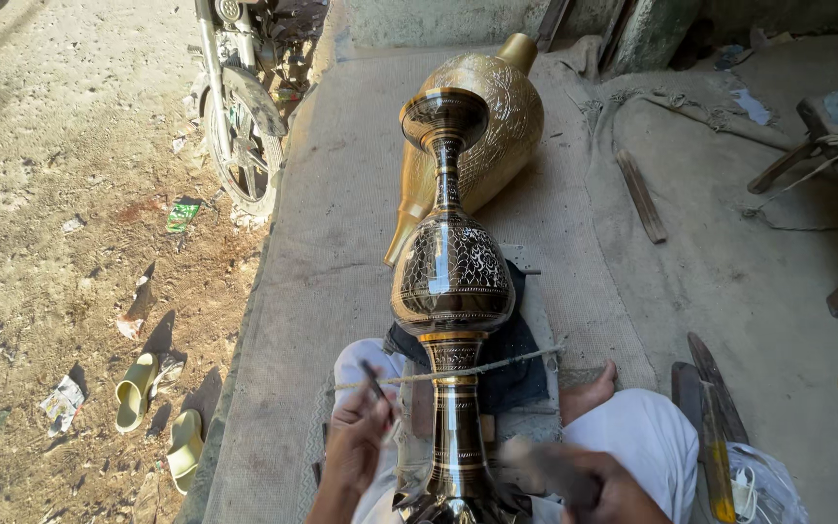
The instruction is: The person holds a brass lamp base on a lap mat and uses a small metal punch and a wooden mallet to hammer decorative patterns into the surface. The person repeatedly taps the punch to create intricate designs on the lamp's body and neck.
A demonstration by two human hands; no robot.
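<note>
Head view, looking down: a tall dark engraved vase (450,291) lies along the person's lap, neck toward them, belly resting on a dark cloth (516,359) over the mat (341,223). Left hand (356,446), grip narrow, pinches a thin dark tool (375,378) against the vase's neck, just beside a taut string (497,365) crossing it. Right hand (594,485) is blurred, grip closed on something I cannot tell. A golden vase (497,136) lies beyond, touching. To my eye, fine work here wants the tool tip steady, vase braced, strokes light and short.
</note>
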